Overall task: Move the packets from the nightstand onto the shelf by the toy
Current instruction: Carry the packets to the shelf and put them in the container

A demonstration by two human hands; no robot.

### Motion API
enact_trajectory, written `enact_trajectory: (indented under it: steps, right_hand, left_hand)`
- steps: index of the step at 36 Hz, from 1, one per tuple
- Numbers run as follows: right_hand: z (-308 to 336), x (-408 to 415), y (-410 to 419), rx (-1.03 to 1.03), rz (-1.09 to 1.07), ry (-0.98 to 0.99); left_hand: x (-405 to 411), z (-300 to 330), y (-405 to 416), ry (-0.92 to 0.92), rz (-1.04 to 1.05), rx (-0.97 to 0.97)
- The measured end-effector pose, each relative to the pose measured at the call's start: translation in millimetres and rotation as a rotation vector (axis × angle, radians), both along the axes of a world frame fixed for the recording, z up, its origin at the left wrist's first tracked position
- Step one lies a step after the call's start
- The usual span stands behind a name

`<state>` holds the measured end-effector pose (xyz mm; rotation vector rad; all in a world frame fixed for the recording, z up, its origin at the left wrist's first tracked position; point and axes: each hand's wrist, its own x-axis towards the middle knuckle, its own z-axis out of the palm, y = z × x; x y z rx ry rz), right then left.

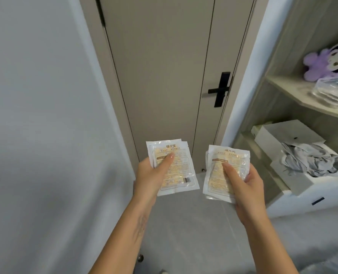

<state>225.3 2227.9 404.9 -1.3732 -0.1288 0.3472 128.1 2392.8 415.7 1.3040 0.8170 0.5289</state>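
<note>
Packets [176, 167] are gripped in the left hand [150, 175] and in the right hand [245, 186] — level carriage is advised toward the shelf [294, 91], left of the toy [328, 62].

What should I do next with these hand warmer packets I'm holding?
Probably turn right and lift them to the upper shelf. Your left hand and right hand each grip packets, and the purple toy sits up there.

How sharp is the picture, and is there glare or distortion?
Head view: soft, even light; packets in the left hand and right hand readable, plastic slightly shiny; purple toy blurred at the edge; door lines lean from the wide lens.
</note>
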Motion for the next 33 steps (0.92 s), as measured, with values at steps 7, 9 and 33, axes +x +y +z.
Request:
enact_trajectory:
  steps: [7, 9, 33]
  right_hand:
    - [18.6, 111.3, 16.9, -0.017, -0.131, -0.037]
    - [20.6, 141.6, 12.9, -0.019, -0.184, -0.039]
    - [56.1, 493.2, -139.0, -0.109, -0.522, -0.056]
  left_hand:
    - [142.4, 19.0, 22.5, -0.027, -0.157, -0.013]
    - [181.0, 21.5, 19.5, -0.022, -0.221, -0.016]
    - [614.1, 38.6, -114.3, -0.057, -0.600, -0.113]
